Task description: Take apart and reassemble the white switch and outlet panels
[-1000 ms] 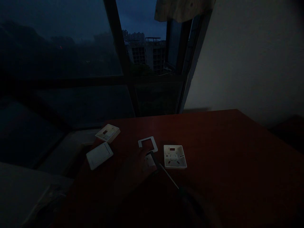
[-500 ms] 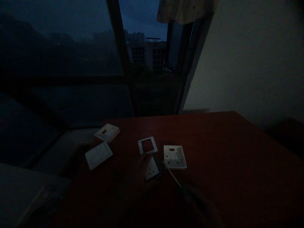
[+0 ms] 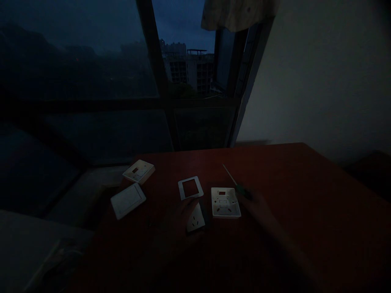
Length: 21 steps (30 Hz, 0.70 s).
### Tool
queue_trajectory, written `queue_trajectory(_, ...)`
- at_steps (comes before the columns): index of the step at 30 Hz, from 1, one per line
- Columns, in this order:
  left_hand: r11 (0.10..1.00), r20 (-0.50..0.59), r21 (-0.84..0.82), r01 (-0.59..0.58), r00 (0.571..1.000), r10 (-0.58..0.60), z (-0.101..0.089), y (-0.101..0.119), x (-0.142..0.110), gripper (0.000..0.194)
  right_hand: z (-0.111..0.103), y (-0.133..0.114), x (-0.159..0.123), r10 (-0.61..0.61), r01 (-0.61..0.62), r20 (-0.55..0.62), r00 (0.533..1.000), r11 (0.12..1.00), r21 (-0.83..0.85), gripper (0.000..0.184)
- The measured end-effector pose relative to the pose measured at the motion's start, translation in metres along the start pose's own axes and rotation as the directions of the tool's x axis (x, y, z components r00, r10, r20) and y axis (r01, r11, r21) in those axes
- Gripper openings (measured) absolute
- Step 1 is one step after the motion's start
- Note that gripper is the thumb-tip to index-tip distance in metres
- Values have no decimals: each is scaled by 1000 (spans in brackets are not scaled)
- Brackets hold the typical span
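Dark-framed window (image 3: 166,102), faint bluish daylight.
From my remote station I see a reddish-brown surface (image 3: 293,183), a pale wall (image 3: 311,77) on the right, and a multi-storey building (image 3: 192,71) outside.

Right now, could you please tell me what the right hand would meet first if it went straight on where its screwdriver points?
Following its screwdriver, the right hand would probably pass over the tabletop and meet the window behind it first; depth is unclear in this dimness.

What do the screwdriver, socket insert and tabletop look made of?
Screwdriver: probably bare metal shaft, thin and pale; green handle maybe plastic.
Socket insert: likely moulded plastic, smooth white face with slots.
Tabletop: wood or laminate, smooth reddish-brown; too dark to tell which.
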<state>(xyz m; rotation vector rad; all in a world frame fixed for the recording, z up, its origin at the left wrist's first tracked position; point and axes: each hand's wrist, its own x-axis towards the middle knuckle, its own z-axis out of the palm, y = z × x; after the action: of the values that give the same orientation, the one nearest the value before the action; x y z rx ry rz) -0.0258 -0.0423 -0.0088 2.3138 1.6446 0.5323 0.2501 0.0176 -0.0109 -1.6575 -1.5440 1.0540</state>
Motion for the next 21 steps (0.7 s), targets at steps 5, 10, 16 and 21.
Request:
queue_trajectory(5, 1000, -48, -23, 4, 999, -5, -10, 0, 5, 81, 13, 4, 9, -59, 59, 17, 998, 998, -8, 38)
queue_trajectory(10, 999, 52, -44, -30, 998, 32, -12, 10, 14, 83, 22, 0, 5, -121, 119, 79, 990, 992, 30, 32)
queue_trajectory(16, 990, 139, -33, -136, 980, 139, -18, 32, 34, 86, 30, 1, 4, -154, 138, 120, 981, 982, 133, 31)
queue_trajectory(21, 979, 159, -79, -190, 967, 201, -15, 40, 48, 85, 28, 5, 5, -188, 162, 134, 973, 969, 186, 30)
